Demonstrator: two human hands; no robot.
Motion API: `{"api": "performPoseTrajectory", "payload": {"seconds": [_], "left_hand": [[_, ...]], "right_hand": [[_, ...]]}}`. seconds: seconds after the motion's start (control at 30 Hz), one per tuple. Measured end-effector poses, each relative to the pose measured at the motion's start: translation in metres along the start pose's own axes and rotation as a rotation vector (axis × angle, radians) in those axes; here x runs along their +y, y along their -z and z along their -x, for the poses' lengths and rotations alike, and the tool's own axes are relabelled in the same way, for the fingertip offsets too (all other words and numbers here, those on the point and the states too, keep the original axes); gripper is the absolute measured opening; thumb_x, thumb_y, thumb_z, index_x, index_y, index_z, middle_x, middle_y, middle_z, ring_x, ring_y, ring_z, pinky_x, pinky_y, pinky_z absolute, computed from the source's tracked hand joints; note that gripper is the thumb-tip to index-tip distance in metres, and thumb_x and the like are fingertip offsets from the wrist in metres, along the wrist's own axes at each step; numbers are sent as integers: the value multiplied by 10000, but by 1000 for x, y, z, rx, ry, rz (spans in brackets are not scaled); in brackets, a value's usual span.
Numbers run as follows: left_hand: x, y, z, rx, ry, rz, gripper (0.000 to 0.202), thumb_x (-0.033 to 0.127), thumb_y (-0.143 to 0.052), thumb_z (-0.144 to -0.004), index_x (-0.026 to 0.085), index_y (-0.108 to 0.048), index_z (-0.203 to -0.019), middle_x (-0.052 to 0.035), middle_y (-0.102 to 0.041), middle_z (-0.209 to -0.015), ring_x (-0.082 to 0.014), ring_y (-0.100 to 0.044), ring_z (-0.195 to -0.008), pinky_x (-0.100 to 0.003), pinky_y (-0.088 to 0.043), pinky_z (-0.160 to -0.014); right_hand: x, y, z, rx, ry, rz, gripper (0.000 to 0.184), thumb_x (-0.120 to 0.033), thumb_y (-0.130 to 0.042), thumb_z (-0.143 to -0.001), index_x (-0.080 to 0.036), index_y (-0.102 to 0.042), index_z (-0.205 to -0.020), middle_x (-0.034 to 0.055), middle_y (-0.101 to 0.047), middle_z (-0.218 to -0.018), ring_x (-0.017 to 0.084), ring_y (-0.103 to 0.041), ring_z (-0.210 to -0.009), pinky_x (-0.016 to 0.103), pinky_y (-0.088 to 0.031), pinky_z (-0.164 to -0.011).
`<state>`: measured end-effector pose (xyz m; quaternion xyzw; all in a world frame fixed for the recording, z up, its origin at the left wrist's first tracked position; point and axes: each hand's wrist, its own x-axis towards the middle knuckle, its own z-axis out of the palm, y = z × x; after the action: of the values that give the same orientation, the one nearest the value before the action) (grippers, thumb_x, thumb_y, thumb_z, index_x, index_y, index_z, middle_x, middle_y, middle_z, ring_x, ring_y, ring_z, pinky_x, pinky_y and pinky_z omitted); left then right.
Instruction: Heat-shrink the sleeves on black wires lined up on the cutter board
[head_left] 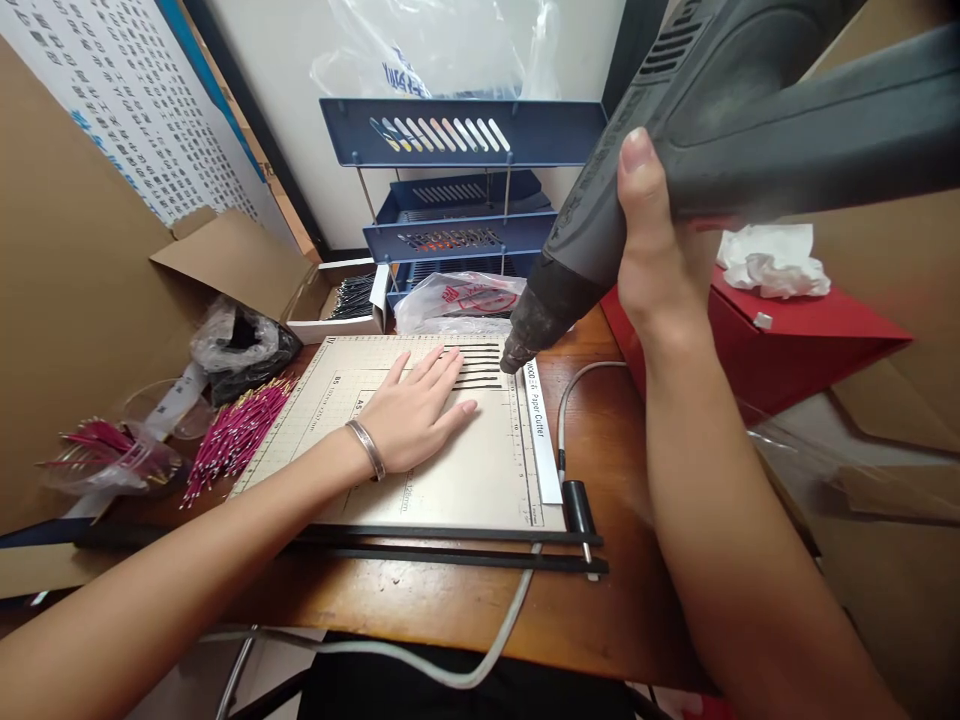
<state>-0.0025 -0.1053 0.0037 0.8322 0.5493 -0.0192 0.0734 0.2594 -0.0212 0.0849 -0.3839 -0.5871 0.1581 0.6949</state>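
My right hand (654,250) is wrapped round the handle of a grey heat gun (720,130), its dark nozzle (525,340) pointing down-left at the ends of several thin black tubes (480,365). They lie in a row on a beige paper cutter board (465,470). My left hand (416,410) lies flat on the board with its fingers stretched out, pressing on the left parts of those tubes. A metal bangle is on that wrist.
A pile of magenta wires (236,435) lies left of the board. Behind stand a blue tiered rack (461,200), plastic bags (457,300) and a white box of black pieces (345,300). A red box (780,330) with crumpled tissue sits right. A grey cable (517,610) crosses the wooden table (585,620).
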Motion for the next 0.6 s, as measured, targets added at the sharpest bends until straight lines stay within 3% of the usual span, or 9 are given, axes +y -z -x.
{"api": "performPoseTrajectory", "payload": {"seconds": [0.17, 0.4, 0.6], "left_hand": [[0, -8, 8, -9, -26, -14, 835, 668, -159, -1140, 154, -296, -1784, -101, -230, -1852, -316, -192, -1748, -603, -88, -1424], [3, -2, 3, -9, 2, -4, 865, 678, -146, -1137, 130, -215, -1802, -100, -170, -1861, -303, -138, -1758, -591, -62, -1429], [5, -1, 5, -48, -28, -17, 894, 715, -156, -1122, 131, -265, -1791, -118, -210, -1852, -297, -170, -1753, -569, -54, -1432]], "right_hand": [[-3, 0, 1, -29, -8, 34, 438, -553, -765, -981, -342, -723, -1363, -31, -708, -1530, 275, -407, -1689, 431, -424, -1379], [3, 1, 4, -13, -9, 30, 451, -581, -773, -966, -375, -723, -1364, -42, -691, -1555, 270, -408, -1687, 457, -376, -1407], [7, 1, 1, -14, -25, 0, 475, -596, -743, -982, -350, -725, -1387, -27, -720, -1507, 291, -417, -1684, 473, -434, -1376]]}}
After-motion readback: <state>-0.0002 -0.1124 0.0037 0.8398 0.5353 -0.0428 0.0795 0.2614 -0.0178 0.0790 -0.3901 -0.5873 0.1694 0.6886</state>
